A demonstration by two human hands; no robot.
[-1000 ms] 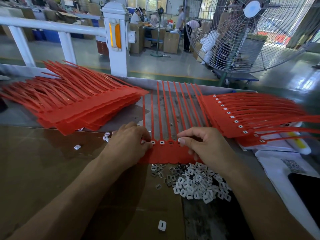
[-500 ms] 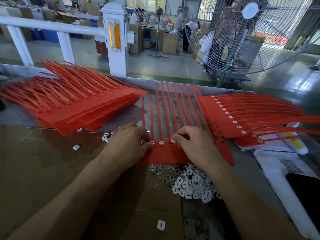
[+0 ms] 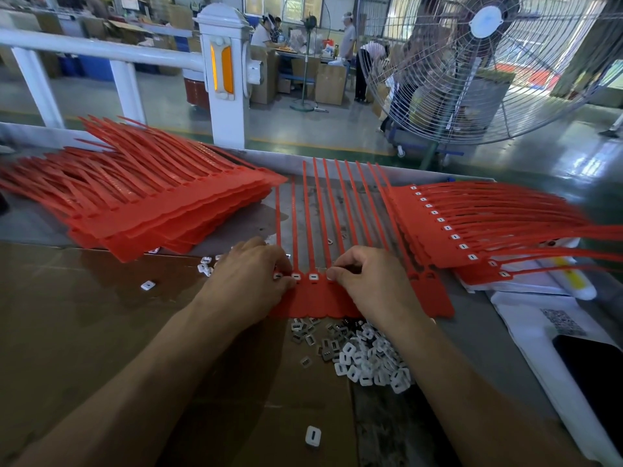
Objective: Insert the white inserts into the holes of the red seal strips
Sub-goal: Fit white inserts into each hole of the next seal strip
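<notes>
A sheet of joined red seal strips (image 3: pixel 320 298) lies flat in front of me, its tails pointing away. Three of its holes near the left show white inserts (image 3: pixel 313 276). My left hand (image 3: pixel 251 278) presses down on the sheet's left end, fingertips at the leftmost holes. My right hand (image 3: pixel 374 281) has thumb and fingers pinched over a hole just right of the filled ones; whatever it pinches is hidden. A heap of loose white inserts (image 3: pixel 371 362) lies just below the sheet, under my right wrist.
A thick pile of red strip sheets (image 3: pixel 151 203) sits at the left. A fanned stack with white inserts fitted (image 3: pixel 465 227) lies at the right. Stray inserts (image 3: pixel 312 435) dot the brown cardboard (image 3: pixel 84 332). A phone (image 3: pixel 593 369) and white papers lie at the right. A large fan (image 3: pixel 488 62) stands beyond.
My right hand has slid left along the row of holes to the spot beside the filled ones. The sheet's right end is now uncovered. My left hand has stayed put.
</notes>
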